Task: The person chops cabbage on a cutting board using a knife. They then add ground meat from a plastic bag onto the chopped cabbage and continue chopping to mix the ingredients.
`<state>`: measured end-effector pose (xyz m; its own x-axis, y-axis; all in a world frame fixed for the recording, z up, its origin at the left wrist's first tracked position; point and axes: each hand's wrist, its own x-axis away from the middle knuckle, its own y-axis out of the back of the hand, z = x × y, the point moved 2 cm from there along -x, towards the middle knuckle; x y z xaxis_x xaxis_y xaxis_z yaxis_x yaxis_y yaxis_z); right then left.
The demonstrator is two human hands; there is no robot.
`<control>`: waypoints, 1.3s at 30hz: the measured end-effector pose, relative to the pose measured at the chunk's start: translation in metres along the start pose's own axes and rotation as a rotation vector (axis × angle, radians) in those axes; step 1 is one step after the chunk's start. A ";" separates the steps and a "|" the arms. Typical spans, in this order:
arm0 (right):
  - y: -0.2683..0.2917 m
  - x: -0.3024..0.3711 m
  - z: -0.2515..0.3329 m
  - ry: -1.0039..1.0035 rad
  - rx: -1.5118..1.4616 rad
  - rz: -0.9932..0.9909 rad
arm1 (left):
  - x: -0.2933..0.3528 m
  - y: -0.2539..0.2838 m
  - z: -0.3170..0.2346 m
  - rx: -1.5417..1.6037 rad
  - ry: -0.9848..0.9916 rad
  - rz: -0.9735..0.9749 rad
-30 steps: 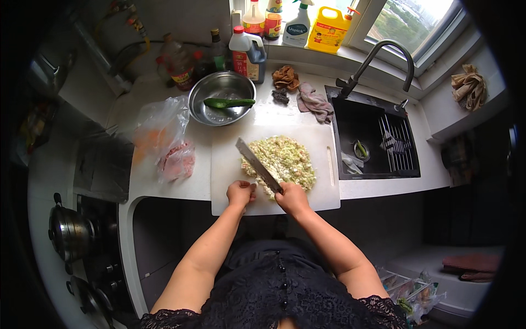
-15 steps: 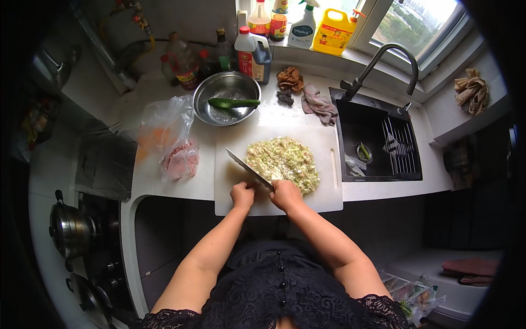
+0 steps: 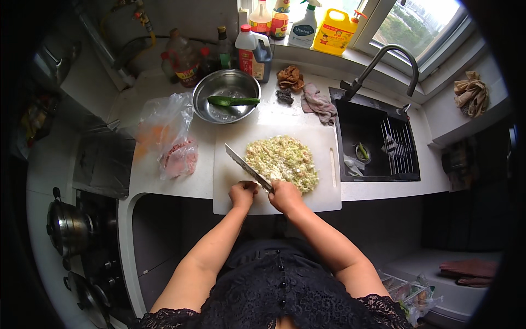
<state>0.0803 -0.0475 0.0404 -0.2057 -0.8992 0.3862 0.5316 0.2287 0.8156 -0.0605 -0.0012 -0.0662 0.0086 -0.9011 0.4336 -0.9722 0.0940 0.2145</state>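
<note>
My right hand (image 3: 285, 196) is wrapped round the handle of a kitchen knife (image 3: 244, 165). Its blade points up and to the left, at the left edge of a heap of finely chopped pale green vegetable (image 3: 285, 162). The heap lies on a white cutting board (image 3: 227, 200). Close below the blade, my left hand (image 3: 243, 194) is closed with its fingers curled in and the tips toward the knife. What those fingers hold, if anything, is too small to make out.
Behind the board stands a steel bowl (image 3: 198, 107) with a green cucumber (image 3: 233, 101) in it. Bagged raw meat (image 3: 179, 159) lies left. Right are a black sink (image 3: 350, 126), a faucet (image 3: 378, 59) and a rag (image 3: 319, 104). A pot (image 3: 68, 227) sits far left.
My left hand has shifted slightly toward the blade, its fingertips now nearer the knife. The blade has turned a little and shows more of its face. The heap looks the same.
</note>
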 end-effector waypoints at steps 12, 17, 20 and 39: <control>0.009 -0.007 -0.018 0.005 -0.099 -0.218 | -0.013 -0.019 -0.003 -0.391 -0.164 -0.044; 0.011 -0.002 -0.020 0.002 -0.072 -0.212 | -0.016 -0.020 0.000 -0.404 -0.242 -0.054; 0.015 0.007 -0.017 0.012 -0.116 -0.210 | -0.007 -0.010 -0.003 -0.293 -0.138 0.016; -0.016 -0.010 -0.018 0.051 0.052 -0.124 | 0.009 -0.012 -0.001 -0.436 -0.334 -0.074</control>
<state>0.0884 -0.0489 0.0154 -0.2240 -0.9393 0.2598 0.4616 0.1325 0.8771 -0.0490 -0.0099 -0.0638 -0.0703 -0.9906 0.1172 -0.7843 0.1275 0.6072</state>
